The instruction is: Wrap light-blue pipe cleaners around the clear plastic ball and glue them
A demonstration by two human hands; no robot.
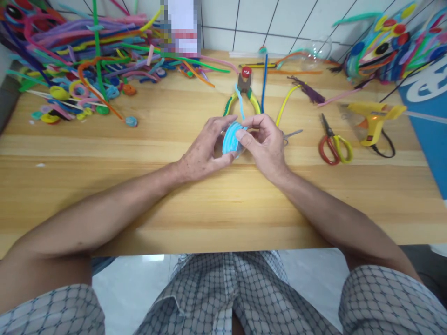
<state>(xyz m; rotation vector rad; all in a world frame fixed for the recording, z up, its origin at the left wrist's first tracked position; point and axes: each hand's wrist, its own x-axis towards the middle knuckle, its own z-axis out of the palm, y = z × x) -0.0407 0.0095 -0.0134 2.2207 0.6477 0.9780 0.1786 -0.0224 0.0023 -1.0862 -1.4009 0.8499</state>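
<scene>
Between my two hands, just above the table, is a round blue coil (230, 138) that looks wound from pipe cleaner, with a light blue loose end (240, 103) sticking up from it. My left hand (207, 150) grips the coil's left side between thumb and fingers. From the right, my right hand (266, 144) pinches the coil's upper edge with thumb and forefinger. Right behind the hands lie pliers (245, 86) with green and yellow handles. The far side of the coil is hidden.
Colourful pipe cleaners (115, 37) and small coiled pieces (59, 93) are heaped at the left. Scissors (335, 144) and a yellow glue gun (375, 118) lie right. A blue pipe cleaner (264, 83) and purple tassel (310, 92) lie behind. A tiled wall (258, 23) bounds the table.
</scene>
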